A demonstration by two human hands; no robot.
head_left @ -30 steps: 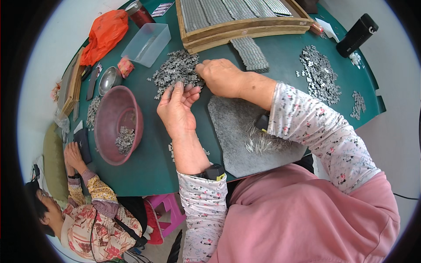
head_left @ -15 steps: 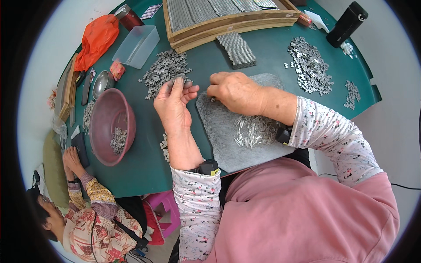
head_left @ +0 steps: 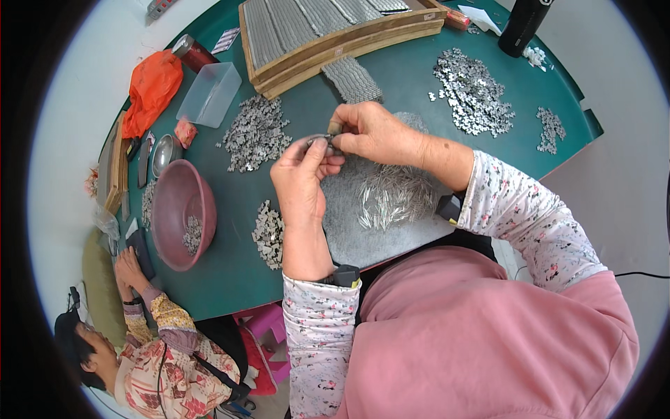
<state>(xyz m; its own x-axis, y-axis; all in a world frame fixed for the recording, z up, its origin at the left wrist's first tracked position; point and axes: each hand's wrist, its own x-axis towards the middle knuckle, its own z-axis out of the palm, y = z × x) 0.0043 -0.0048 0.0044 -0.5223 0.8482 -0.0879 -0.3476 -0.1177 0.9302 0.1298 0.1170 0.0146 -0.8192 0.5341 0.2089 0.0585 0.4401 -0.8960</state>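
Note:
My left hand [head_left: 300, 185] and my right hand [head_left: 380, 136] meet above the far left part of a grey felt-like mat [head_left: 342, 234]. Thumb and fingers of the left are pinched on a small dark grey metal piece [head_left: 328, 139]. The right fingertips close in from the other side at the same spot; what they grip is hidden. Below the right wrist, a heap of thin silvery pins [head_left: 394, 199] lies on the mat. Small grey metal pieces [head_left: 258, 133] are heaped beyond my left hand, and blocky silvery pieces [head_left: 269, 236] lie left of that forearm.
At the far side, a wooden tray [head_left: 356, 50] bears metal strips; a linked strip [head_left: 354, 80] lies before it. More pieces [head_left: 473, 94] lie right. Leftward are a pink bowl [head_left: 164, 223], clear box [head_left: 209, 94] and orange bag [head_left: 151, 87]. A co-worker's hands [head_left: 129, 271] rest at the left edge.
My left hand has shifted right and slightly nearer, and the right hand has come up off the mat to meet it. The whole view has shifted somewhat, showing more of the blocky pieces.

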